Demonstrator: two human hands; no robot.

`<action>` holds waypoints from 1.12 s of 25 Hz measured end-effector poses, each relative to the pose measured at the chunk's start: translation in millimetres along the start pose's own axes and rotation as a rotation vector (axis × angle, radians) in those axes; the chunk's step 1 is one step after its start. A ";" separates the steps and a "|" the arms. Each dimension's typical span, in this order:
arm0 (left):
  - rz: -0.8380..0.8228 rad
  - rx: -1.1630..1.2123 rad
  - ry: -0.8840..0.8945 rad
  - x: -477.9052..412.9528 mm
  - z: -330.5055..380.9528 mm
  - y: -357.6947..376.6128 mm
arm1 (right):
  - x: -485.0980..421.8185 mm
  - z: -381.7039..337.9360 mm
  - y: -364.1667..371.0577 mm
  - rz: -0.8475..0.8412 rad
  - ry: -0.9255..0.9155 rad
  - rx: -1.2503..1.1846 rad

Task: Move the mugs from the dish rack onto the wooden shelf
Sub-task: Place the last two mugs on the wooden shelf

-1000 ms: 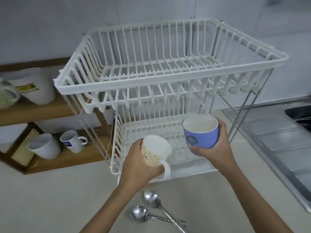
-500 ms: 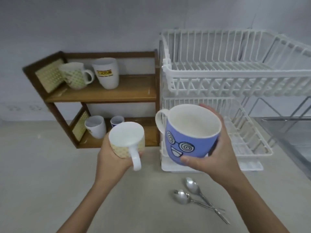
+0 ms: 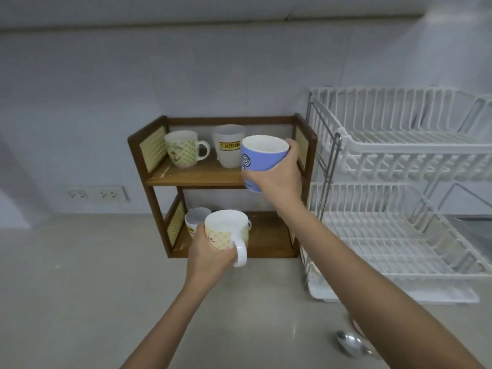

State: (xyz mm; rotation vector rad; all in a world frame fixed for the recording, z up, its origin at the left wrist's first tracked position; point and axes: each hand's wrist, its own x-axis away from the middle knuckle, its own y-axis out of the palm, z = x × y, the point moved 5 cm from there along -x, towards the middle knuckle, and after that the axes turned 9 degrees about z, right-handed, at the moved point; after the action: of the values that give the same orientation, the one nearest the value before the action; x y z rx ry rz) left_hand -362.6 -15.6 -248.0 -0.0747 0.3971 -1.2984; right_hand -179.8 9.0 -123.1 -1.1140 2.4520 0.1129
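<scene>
- The right hand (image 3: 277,177) is wrapped around a blue mug (image 3: 262,158), fingers round the far side and thumb along the near side, holding it up at the front right of the wooden shelf's (image 3: 159,209) upper board, tipped a little so the white inside shows.
- The blue mug has a white spiral drawn on its side; its handle is out of sight, and its base is hidden by the hand, so I cannot tell whether it touches the board.
- The left hand (image 3: 210,251) grips a yellow patterned mug (image 3: 226,230) from below and behind, its white handle pointing toward the person, in front of the lower board (not yet set down, as far as I can see).
- On the upper board stand two mugs: a cream one with a green pattern (image 3: 182,149) at the left, handle to the right, and a plain white one with a yellow label (image 3: 227,146) just beside it, partly behind the blue mug.
- On the lower board a white mug (image 3: 195,221) peeks out behind the yellow one; a bit of a handle shows at the yellow mug's right edge, though what it belongs to I cannot tell.
- The white dish rack (image 3: 399,166) stands just to the right of the shelf, two tiers on a metal frame, both tiers bare of mugs.
- A metal spoon (image 3: 350,344) lies on the grey counter (image 3: 80,288) near the person's right forearm, partly hidden by it.
- Two wall sockets (image 3: 94,193) sit low on the wall, left of the shelf.
</scene>
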 end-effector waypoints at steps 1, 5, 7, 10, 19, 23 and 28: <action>-0.011 -0.003 0.000 -4.1 -2.5 1.7 | -15.9 3.9 8.8 0.037 0.007 0.054; -0.041 0.002 -0.004 -23.5 -8.5 10.9 | -64.3 19.1 32.8 0.107 0.010 0.209; -0.057 0.007 0.004 -33.2 -9.6 17.0 | -78.5 28.8 42.3 0.100 -0.012 0.248; -0.084 0.011 0.015 -43.7 -15.1 26.4 | -93.3 43.2 49.8 0.108 -0.012 0.239; -0.151 -0.041 -0.005 -75.1 -26.1 61.5 | -96.7 58.9 55.7 0.101 0.035 0.203; -0.197 -0.067 -0.003 -88.1 -28.3 76.2 | -28.3 54.2 30.5 0.201 -0.262 0.307; -0.192 -0.139 0.034 -95.5 -26.1 94.1 | 102.2 129.2 -6.9 0.093 -0.305 0.499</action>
State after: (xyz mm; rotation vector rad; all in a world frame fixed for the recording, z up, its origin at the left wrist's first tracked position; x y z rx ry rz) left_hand -304.7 105.1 -274.7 -0.2120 0.5184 -1.4610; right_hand -187.3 -34.5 -282.0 -0.7057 2.0934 -0.2690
